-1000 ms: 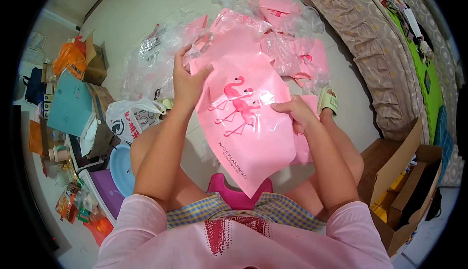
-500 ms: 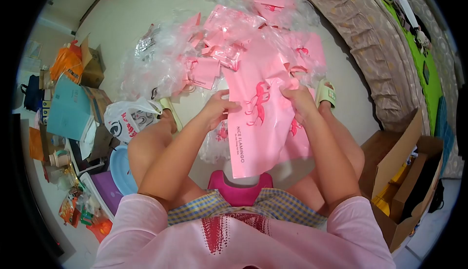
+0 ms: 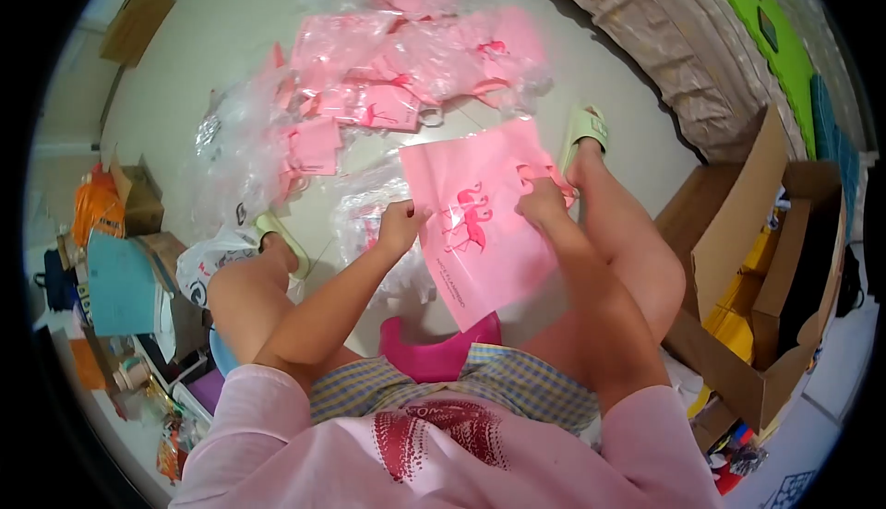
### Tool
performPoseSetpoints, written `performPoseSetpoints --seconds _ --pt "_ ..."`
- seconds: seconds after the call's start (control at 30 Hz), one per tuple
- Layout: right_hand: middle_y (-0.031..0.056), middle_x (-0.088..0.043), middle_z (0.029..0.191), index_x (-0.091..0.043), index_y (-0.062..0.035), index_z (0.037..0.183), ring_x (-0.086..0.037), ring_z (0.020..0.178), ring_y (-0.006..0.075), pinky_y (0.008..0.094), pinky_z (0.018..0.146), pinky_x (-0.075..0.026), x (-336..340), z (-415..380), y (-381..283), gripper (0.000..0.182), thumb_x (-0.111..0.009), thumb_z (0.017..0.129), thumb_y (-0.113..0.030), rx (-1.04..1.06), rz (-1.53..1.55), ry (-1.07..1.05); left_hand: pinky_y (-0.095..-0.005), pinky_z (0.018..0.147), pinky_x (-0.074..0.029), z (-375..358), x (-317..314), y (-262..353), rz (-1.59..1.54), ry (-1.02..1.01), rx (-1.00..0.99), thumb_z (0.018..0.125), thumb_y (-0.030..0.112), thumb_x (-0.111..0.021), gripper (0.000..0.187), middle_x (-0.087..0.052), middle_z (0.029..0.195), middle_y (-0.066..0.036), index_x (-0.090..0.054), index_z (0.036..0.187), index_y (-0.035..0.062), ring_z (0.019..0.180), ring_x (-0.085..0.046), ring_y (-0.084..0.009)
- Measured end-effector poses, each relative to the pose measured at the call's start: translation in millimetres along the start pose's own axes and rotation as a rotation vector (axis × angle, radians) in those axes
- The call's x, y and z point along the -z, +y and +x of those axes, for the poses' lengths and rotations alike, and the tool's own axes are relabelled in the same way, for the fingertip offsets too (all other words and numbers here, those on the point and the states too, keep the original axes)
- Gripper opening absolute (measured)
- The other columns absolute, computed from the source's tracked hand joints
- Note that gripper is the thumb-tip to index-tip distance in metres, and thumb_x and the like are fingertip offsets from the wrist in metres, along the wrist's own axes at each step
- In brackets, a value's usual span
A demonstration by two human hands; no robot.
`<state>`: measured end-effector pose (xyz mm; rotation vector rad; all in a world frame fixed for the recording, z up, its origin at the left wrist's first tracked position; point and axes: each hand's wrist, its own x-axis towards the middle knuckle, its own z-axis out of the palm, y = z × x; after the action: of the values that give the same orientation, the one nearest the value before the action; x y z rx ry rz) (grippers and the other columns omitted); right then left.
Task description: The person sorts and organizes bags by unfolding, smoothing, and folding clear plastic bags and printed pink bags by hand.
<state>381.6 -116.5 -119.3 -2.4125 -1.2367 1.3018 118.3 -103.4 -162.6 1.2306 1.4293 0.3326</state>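
Note:
A pink flamingo-print bag (image 3: 489, 241) is held up in front of me between my knees, spread out with its print facing up. My left hand (image 3: 400, 225) pinches its left edge with the fingers curled in. On the other side, my right hand (image 3: 543, 203) grips the bag near its right edge, close to what look like its pink handles (image 3: 537, 175). Clear plastic wrapping (image 3: 369, 204) lies on the floor just beyond my left hand. Farther out is a pile of more pink bags (image 3: 383, 105), several of them in clear plastic.
A pink stool (image 3: 425, 352) is between my thighs. To the right stands an opened cardboard box (image 3: 729, 232) with yellow things inside. A beige quilted cover (image 3: 628, 20) runs along the upper right. Boxes, a teal box (image 3: 125, 283) and a white plastic bag (image 3: 217, 255) crowd the left.
The bag has been pulled flatter and tilted, and its upper edge now shows apart from the pile. My view has shifted, so the pile appears higher and farther left.

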Motion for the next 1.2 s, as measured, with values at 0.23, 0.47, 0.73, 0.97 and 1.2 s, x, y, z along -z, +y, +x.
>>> performPoseSetpoints --seconds 0.23,0.47,0.73,0.97,1.2 --pt "0.0216 -0.06 0.098 -0.049 -0.001 0.107 -0.057 0.094 0.0388 0.0415 0.083 -0.045 -5.0 33.6 82.3 0.042 -0.055 0.066 -0.003 -0.283 0.065 0.335 -0.0231 0.052 -0.041 43.1 -74.1 -23.2 -0.014 0.014 -0.029 0.085 0.013 -0.06 0.015 -0.06 0.067 -0.001 -0.066 0.083 -0.0008 0.057 -0.049 -0.0066" --pt "0.0185 -0.057 0.089 -0.043 0.0001 0.098 -0.054 0.093 0.0412 0.0454 0.083 -0.043 -38.0 64.5 105.9 0.035 -0.055 0.065 0.003 -0.209 0.271 0.656 -0.0389 0.064 -0.048 117.5 -104.5 -49.0 0.464 0.058 0.068 0.077 0.022 -0.065 0.024 -0.065 0.076 -0.016 -0.063 0.083 -0.0015 0.068 -0.063 -0.0308" --pt "0.0208 -0.059 0.097 -0.044 -0.0005 0.101 -0.058 0.091 0.0387 0.0448 0.079 -0.047 -56.5 81.4 113.5 0.036 -0.06 0.069 -0.002 -0.367 0.109 0.405 -0.0427 0.082 -0.048 138.6 -110.2 -51.5 0.661 0.006 0.189 0.077 0.019 -0.057 0.022 -0.064 0.096 -0.019 -0.063 0.092 0.0028 0.092 -0.06 -0.0359" --pt "0.0174 -0.055 0.106 -0.05 -0.0025 0.102 -0.055 0.095 0.0364 0.0416 0.082 -0.046 -71.3 83.5 116.8 0.033 -0.059 0.071 0.0 -0.278 -0.055 0.661 -0.0415 0.086 -0.046 134.2 -101.1 -68.6 0.693 -0.069 0.315 0.077 0.015 -0.057 0.037 -0.058 0.107 -0.023 -0.051 0.11 -0.0001 0.099 -0.057 -0.0383" --pt "0.0122 -0.053 0.093 -0.051 -0.0049 0.085 -0.053 0.086 0.033 0.0413 0.074 -0.044 -86.4 85.5 69.1 0.02 -0.054 0.067 0.004 0.011 -0.145 0.736 -0.0409 0.089 -0.04 75.3 -90.6 -38.9 0.361 0.327 -0.328 0.074 0.002 -0.053 0.04 -0.045 0.111 -0.024 -0.041 0.112 -0.0039 0.105 -0.046 -0.0399"
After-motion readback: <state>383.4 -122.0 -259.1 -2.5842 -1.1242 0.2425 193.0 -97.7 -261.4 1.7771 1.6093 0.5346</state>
